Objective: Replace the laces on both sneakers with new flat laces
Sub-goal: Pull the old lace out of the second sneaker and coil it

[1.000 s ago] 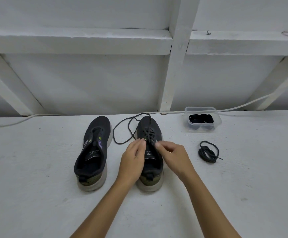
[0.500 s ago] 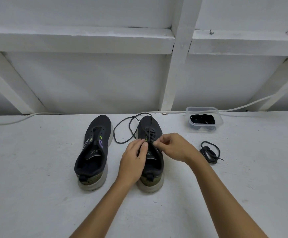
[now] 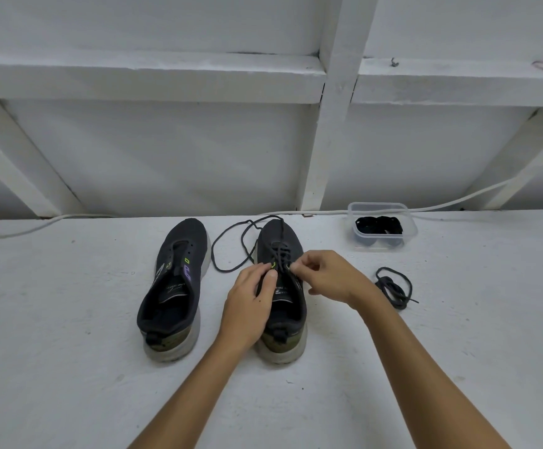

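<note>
Two dark sneakers stand side by side on a white counter (image 3: 69, 367), heels near, as the right hand (image 3: 330, 277) pinches the lace (image 3: 231, 251) at the eyelets of the right sneaker (image 3: 281, 319) and the left hand (image 3: 250, 303) rests on its tongue. The left sneaker (image 3: 172, 293) sits unlaced; a bundled lace (image 3: 393, 286) lies right, and a clear tub (image 3: 382, 244) of black laces stands farther back.
</note>
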Action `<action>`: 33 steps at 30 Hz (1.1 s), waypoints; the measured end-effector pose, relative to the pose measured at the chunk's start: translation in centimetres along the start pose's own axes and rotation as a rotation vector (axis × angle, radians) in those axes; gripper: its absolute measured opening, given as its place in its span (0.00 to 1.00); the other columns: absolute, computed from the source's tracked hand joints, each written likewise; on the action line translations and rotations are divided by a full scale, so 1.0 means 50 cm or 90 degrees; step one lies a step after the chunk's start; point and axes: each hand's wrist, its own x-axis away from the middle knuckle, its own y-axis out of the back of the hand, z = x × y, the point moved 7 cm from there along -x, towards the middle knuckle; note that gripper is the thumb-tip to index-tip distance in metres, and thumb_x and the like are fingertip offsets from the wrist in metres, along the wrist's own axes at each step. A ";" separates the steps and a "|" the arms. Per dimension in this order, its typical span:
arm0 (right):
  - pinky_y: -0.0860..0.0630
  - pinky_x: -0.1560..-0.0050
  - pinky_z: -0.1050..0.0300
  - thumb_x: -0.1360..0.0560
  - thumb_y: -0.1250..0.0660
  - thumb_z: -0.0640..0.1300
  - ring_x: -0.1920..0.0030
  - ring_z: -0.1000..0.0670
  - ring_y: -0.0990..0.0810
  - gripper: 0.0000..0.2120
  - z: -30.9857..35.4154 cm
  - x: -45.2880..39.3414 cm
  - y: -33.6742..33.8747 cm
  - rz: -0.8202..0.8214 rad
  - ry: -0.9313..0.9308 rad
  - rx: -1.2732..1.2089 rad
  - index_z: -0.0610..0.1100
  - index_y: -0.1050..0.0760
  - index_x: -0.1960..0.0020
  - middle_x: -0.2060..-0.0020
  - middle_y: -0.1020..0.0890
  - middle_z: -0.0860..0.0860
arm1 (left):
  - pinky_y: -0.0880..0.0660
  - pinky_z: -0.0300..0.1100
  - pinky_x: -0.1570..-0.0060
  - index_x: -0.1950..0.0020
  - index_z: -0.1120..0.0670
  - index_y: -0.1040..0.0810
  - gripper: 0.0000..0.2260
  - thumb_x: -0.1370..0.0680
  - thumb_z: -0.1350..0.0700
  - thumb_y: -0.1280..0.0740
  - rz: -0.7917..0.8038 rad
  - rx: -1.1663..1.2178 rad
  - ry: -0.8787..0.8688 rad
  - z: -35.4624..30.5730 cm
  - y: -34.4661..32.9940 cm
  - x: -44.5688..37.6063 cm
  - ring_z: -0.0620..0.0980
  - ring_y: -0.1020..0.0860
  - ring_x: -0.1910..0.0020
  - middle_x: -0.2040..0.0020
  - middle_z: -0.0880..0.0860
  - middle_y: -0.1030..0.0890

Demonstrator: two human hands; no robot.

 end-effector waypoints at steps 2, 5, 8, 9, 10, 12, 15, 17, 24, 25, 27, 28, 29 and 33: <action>0.18 0.52 0.56 0.23 0.29 0.55 0.60 0.57 0.19 0.08 -0.005 0.002 -0.007 0.029 -0.005 -0.012 0.51 0.18 0.55 0.64 0.16 0.57 | 0.35 0.34 0.37 0.32 0.46 0.24 0.16 0.17 0.45 0.40 -0.004 -0.001 0.002 0.001 0.000 0.000 0.37 0.29 0.35 0.35 0.39 0.26; 0.22 0.55 0.56 0.21 0.31 0.52 0.59 0.56 0.19 0.06 0.006 -0.002 -0.009 0.002 0.033 0.028 0.52 0.20 0.55 0.59 0.16 0.55 | 0.36 0.34 0.37 0.31 0.46 0.24 0.16 0.17 0.45 0.40 0.000 0.001 0.003 0.002 -0.001 0.000 0.37 0.29 0.35 0.35 0.39 0.26; 0.20 0.53 0.52 0.17 0.39 0.49 0.57 0.51 0.19 0.06 0.014 -0.003 -0.001 -0.086 0.058 0.072 0.52 0.27 0.52 0.57 0.18 0.53 | 0.36 0.33 0.37 0.31 0.46 0.24 0.16 0.17 0.45 0.40 0.004 0.000 0.000 -0.001 -0.003 0.000 0.37 0.30 0.35 0.35 0.39 0.26; 0.21 0.54 0.52 0.17 0.40 0.49 0.59 0.51 0.20 0.06 0.015 -0.001 -0.001 -0.118 0.065 0.067 0.52 0.28 0.52 0.58 0.18 0.52 | 0.36 0.34 0.37 0.31 0.46 0.24 0.16 0.17 0.45 0.40 0.002 -0.002 0.000 -0.002 -0.003 -0.001 0.37 0.29 0.35 0.34 0.39 0.26; 0.22 0.55 0.53 0.17 0.39 0.48 0.60 0.52 0.20 0.05 0.011 0.002 -0.003 -0.142 0.064 0.045 0.52 0.28 0.52 0.58 0.19 0.53 | 0.35 0.34 0.37 0.31 0.46 0.24 0.16 0.17 0.45 0.40 0.001 -0.001 0.002 -0.001 -0.002 0.000 0.37 0.29 0.35 0.34 0.39 0.26; 0.20 0.53 0.53 0.19 0.35 0.49 0.60 0.53 0.20 0.04 -0.008 0.005 -0.013 -0.142 0.030 -0.046 0.50 0.24 0.51 0.59 0.18 0.54 | 0.35 0.35 0.36 0.31 0.46 0.24 0.16 0.17 0.45 0.40 0.000 0.002 0.004 0.000 0.000 0.001 0.37 0.29 0.35 0.34 0.39 0.26; 0.20 0.54 0.57 0.21 0.29 0.51 0.63 0.58 0.20 0.07 -0.027 0.011 -0.031 -0.068 -0.001 -0.108 0.49 0.18 0.55 0.65 0.16 0.57 | 0.35 0.34 0.36 0.31 0.46 0.24 0.16 0.17 0.45 0.40 0.002 0.008 0.007 0.002 0.000 0.000 0.37 0.29 0.35 0.34 0.39 0.26; 0.23 0.57 0.60 0.21 0.29 0.51 0.65 0.60 0.21 0.08 -0.025 0.011 -0.030 -0.048 0.006 -0.085 0.50 0.19 0.57 0.67 0.17 0.58 | 0.34 0.35 0.37 0.32 0.46 0.24 0.16 0.17 0.45 0.40 0.000 0.010 0.006 0.003 0.000 0.001 0.38 0.29 0.35 0.34 0.40 0.26; 0.16 0.58 0.53 0.18 0.39 0.49 0.56 0.49 0.15 0.07 -0.032 0.014 -0.001 -0.194 -0.049 -0.199 0.47 0.25 0.50 0.55 0.16 0.50 | 0.33 0.37 0.34 0.32 0.45 0.24 0.15 0.17 0.45 0.40 0.000 0.015 0.000 0.002 -0.001 0.000 0.37 0.29 0.35 0.34 0.39 0.25; 0.15 0.56 0.52 0.19 0.36 0.50 0.56 0.50 0.15 0.07 -0.034 0.014 -0.008 -0.169 -0.050 -0.187 0.48 0.23 0.50 0.56 0.15 0.51 | 0.33 0.37 0.34 0.32 0.45 0.24 0.15 0.17 0.45 0.40 -0.001 0.013 0.001 0.002 -0.001 0.000 0.38 0.29 0.34 0.34 0.40 0.25; 0.15 0.52 0.53 0.22 0.30 0.53 0.55 0.52 0.15 0.07 -0.038 0.015 -0.024 -0.100 -0.046 -0.180 0.50 0.18 0.52 0.58 0.14 0.53 | 0.32 0.39 0.33 0.31 0.45 0.24 0.16 0.17 0.45 0.40 0.001 0.012 0.002 0.003 0.000 0.000 0.39 0.29 0.34 0.34 0.40 0.26; 0.16 0.51 0.54 0.24 0.27 0.54 0.55 0.53 0.15 0.07 -0.038 0.017 -0.027 -0.081 -0.043 -0.191 0.50 0.17 0.53 0.59 0.14 0.53 | 0.32 0.40 0.32 0.31 0.45 0.25 0.16 0.17 0.45 0.40 0.001 0.013 0.004 0.004 0.000 0.000 0.39 0.29 0.34 0.33 0.40 0.26; 0.16 0.51 0.56 0.25 0.26 0.53 0.56 0.54 0.15 0.07 -0.038 0.017 -0.026 -0.074 -0.037 -0.198 0.50 0.17 0.54 0.59 0.13 0.54 | 0.31 0.42 0.32 0.31 0.45 0.25 0.16 0.17 0.45 0.40 0.000 0.014 0.006 0.004 0.000 0.000 0.40 0.29 0.33 0.33 0.41 0.26; 0.22 0.59 0.61 0.25 0.24 0.47 0.63 0.57 0.18 0.05 -0.026 0.012 -0.020 -0.111 0.001 -0.152 0.48 0.19 0.55 0.63 0.15 0.53 | 0.31 0.42 0.31 0.32 0.45 0.24 0.15 0.17 0.45 0.40 -0.002 0.023 0.010 0.007 -0.002 -0.001 0.38 0.28 0.34 0.34 0.39 0.26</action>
